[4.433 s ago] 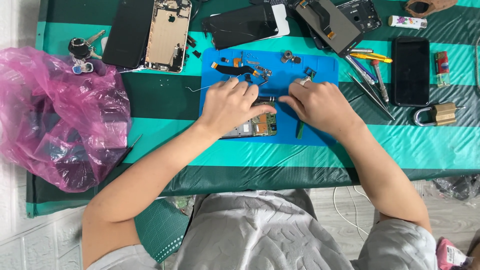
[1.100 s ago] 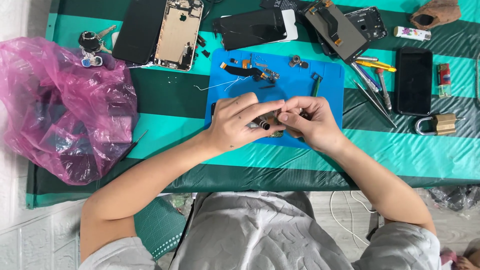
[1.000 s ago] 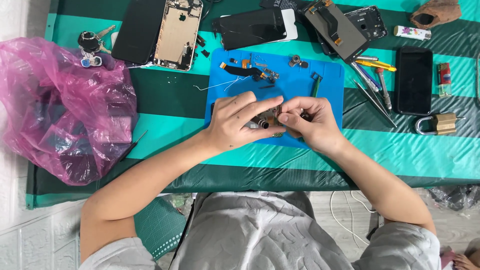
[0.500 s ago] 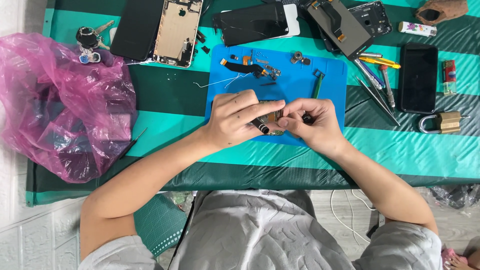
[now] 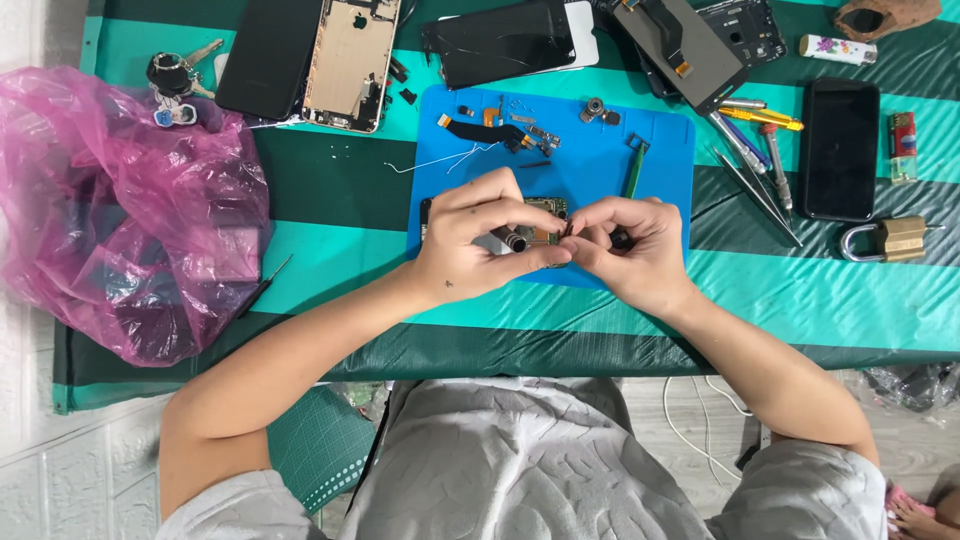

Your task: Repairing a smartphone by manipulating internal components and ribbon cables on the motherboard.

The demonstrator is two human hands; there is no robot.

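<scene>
The left hand [image 5: 478, 243] and right hand [image 5: 625, 250] meet fingertip to fingertip, pinched together on a small circuit board [image 5: 541, 222] held just above the blue mat [image 5: 640, 125]. The worktop [image 5: 330, 260] wears a cloth striped teal and dark green, with white brick wall [image 5: 40, 480] at its left edge. A crumpled pink plastic bag [image 5: 120, 210] lies left; opened phones [image 5: 300, 55], a black phone [image 5: 838, 150], tweezers [image 5: 755, 185] and a brass padlock [image 5: 890, 240] surround the mat.
</scene>
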